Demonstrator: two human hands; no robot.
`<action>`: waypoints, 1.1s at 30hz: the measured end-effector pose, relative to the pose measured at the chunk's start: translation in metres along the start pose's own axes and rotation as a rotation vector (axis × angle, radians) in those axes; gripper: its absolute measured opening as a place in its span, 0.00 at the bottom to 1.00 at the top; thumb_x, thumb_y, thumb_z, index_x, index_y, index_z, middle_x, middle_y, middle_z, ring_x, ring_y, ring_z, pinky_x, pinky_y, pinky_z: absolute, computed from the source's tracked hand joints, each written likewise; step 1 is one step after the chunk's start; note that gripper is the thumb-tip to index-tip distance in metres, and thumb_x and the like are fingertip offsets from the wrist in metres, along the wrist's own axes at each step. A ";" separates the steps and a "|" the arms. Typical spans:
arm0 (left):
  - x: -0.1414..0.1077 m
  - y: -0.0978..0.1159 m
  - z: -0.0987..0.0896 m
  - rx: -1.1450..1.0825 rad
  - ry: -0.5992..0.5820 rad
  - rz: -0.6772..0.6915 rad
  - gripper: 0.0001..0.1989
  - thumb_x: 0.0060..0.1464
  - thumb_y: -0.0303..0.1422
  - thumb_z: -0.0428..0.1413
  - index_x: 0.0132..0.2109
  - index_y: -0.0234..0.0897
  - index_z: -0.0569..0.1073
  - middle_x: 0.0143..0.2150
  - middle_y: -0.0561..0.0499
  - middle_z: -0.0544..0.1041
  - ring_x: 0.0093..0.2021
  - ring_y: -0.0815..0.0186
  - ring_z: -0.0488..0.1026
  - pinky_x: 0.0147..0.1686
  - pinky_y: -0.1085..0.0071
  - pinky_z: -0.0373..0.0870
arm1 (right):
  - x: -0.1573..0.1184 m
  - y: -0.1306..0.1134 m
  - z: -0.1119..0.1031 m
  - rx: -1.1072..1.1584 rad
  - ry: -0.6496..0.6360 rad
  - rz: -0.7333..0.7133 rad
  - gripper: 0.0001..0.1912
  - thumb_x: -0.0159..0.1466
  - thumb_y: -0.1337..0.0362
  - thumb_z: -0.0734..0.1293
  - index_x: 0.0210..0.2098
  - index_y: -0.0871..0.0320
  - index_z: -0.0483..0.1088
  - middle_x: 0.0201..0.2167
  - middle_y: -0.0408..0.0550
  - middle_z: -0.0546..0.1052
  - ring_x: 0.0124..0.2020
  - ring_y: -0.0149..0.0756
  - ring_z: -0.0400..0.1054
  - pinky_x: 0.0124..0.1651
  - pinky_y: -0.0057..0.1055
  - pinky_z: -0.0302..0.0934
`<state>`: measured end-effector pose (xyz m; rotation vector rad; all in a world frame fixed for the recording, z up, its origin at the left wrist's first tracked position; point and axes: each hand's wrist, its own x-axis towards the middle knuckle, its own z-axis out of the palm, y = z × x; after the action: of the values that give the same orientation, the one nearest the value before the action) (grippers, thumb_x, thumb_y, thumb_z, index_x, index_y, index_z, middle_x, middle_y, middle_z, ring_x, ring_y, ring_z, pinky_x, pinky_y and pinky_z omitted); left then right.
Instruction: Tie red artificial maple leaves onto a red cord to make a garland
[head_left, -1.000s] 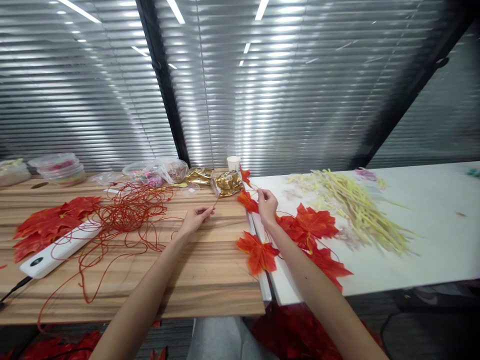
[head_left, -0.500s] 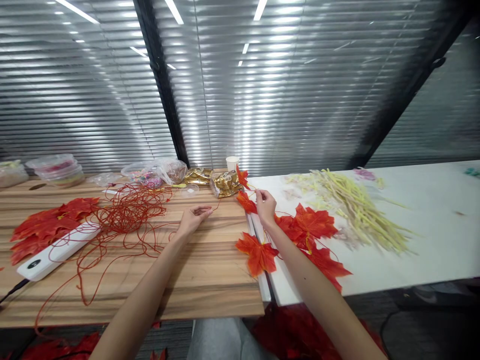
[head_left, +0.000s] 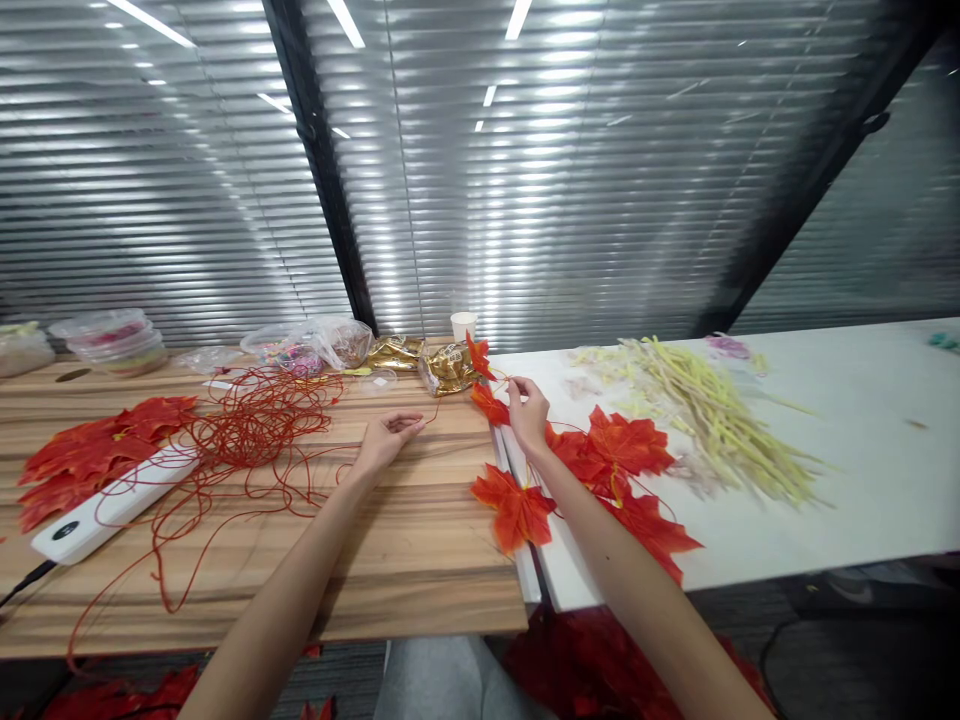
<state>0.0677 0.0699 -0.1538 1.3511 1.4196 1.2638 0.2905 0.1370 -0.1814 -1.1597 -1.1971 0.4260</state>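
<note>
Over the wooden table, my left hand [head_left: 388, 438] pinches a thin red cord [head_left: 433, 412]. Some way to its right, my right hand [head_left: 529, 408] has thumb and finger closed on the cord, close to a red maple leaf [head_left: 478, 356] that stands up. A second red leaf [head_left: 491, 404] hangs just left of my right hand. Below it, another maple leaf [head_left: 514, 505] lies across the gap between the tables. More leaves [head_left: 626, 445] trail on the white table around my right forearm. A large tangle of red cord [head_left: 259, 420] lies left of my left hand.
A white power strip [head_left: 116, 505] lies by a pile of red leaves [head_left: 105, 445]. Gold wrappers [head_left: 446, 368], plastic bags [head_left: 341, 343], tubs [head_left: 112, 335] and a paper cup [head_left: 463, 326] line the back. Yellow stems [head_left: 720, 430] lie on the white table [head_left: 885, 470]. Red leaves cover the floor below.
My right hand has shifted very slightly left, and the standing leaf beside it has tipped a little left. My left hand stays in place on the cord.
</note>
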 end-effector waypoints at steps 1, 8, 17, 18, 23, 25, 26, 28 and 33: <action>0.000 0.000 0.000 0.002 -0.001 0.004 0.21 0.35 0.41 0.63 0.36 0.32 0.75 0.35 0.45 0.78 0.38 0.61 0.74 0.42 0.64 0.69 | 0.000 0.000 0.000 0.002 0.000 -0.009 0.14 0.59 0.59 0.58 0.37 0.62 0.69 0.35 0.52 0.74 0.35 0.36 0.66 0.42 0.33 0.59; 0.001 -0.001 0.000 0.014 -0.001 0.007 0.21 0.33 0.41 0.63 0.36 0.32 0.75 0.34 0.46 0.78 0.37 0.62 0.74 0.40 0.67 0.70 | -0.002 0.000 0.003 -0.002 -0.019 -0.044 0.14 0.59 0.61 0.58 0.40 0.61 0.67 0.36 0.52 0.73 0.37 0.37 0.66 0.42 0.35 0.60; 0.001 -0.002 0.000 0.046 -0.006 0.013 0.24 0.34 0.45 0.62 0.37 0.32 0.75 0.35 0.45 0.78 0.37 0.61 0.73 0.40 0.66 0.69 | -0.004 0.000 0.003 -0.016 -0.025 -0.094 0.12 0.59 0.62 0.57 0.38 0.60 0.68 0.37 0.52 0.73 0.39 0.37 0.66 0.43 0.35 0.59; 0.001 -0.002 0.000 0.046 -0.006 0.016 0.24 0.34 0.45 0.62 0.37 0.32 0.75 0.35 0.45 0.78 0.37 0.61 0.73 0.39 0.66 0.69 | -0.003 0.000 0.003 -0.015 -0.025 -0.096 0.12 0.59 0.62 0.57 0.38 0.60 0.68 0.37 0.51 0.73 0.39 0.37 0.66 0.43 0.35 0.59; 0.001 -0.003 0.001 0.040 -0.008 0.013 0.23 0.33 0.45 0.62 0.36 0.32 0.75 0.33 0.46 0.78 0.36 0.62 0.73 0.37 0.68 0.69 | -0.004 0.002 0.004 0.001 -0.039 -0.097 0.12 0.59 0.63 0.56 0.37 0.60 0.68 0.37 0.51 0.73 0.39 0.37 0.65 0.41 0.35 0.60; 0.001 -0.003 0.001 0.033 -0.009 0.011 0.23 0.33 0.45 0.63 0.35 0.32 0.75 0.33 0.47 0.78 0.35 0.62 0.73 0.37 0.68 0.69 | -0.004 0.001 0.004 -0.001 -0.042 -0.101 0.12 0.59 0.64 0.56 0.37 0.60 0.68 0.36 0.51 0.73 0.39 0.37 0.66 0.42 0.34 0.60; 0.001 -0.003 0.001 0.033 -0.010 0.010 0.23 0.33 0.44 0.63 0.35 0.32 0.75 0.33 0.47 0.78 0.35 0.63 0.73 0.36 0.68 0.69 | -0.004 0.001 0.004 -0.004 -0.044 -0.105 0.12 0.59 0.65 0.56 0.36 0.60 0.68 0.36 0.51 0.73 0.39 0.37 0.66 0.42 0.34 0.60; 0.001 -0.003 0.001 0.037 -0.013 0.007 0.22 0.34 0.44 0.62 0.35 0.32 0.75 0.33 0.46 0.78 0.35 0.63 0.73 0.36 0.69 0.69 | -0.004 -0.001 0.004 -0.010 -0.044 -0.116 0.12 0.59 0.65 0.56 0.36 0.60 0.68 0.36 0.51 0.73 0.39 0.37 0.66 0.43 0.34 0.59; 0.001 -0.004 0.002 0.052 -0.022 0.006 0.21 0.34 0.43 0.62 0.35 0.32 0.75 0.30 0.47 0.77 0.33 0.64 0.73 0.35 0.69 0.68 | -0.005 -0.003 0.003 -0.019 -0.049 -0.119 0.12 0.58 0.66 0.56 0.37 0.60 0.69 0.36 0.51 0.74 0.39 0.37 0.66 0.44 0.34 0.59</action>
<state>0.0684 0.0718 -0.1580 1.4006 1.4431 1.2205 0.2851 0.1336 -0.1817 -1.0936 -1.3082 0.3556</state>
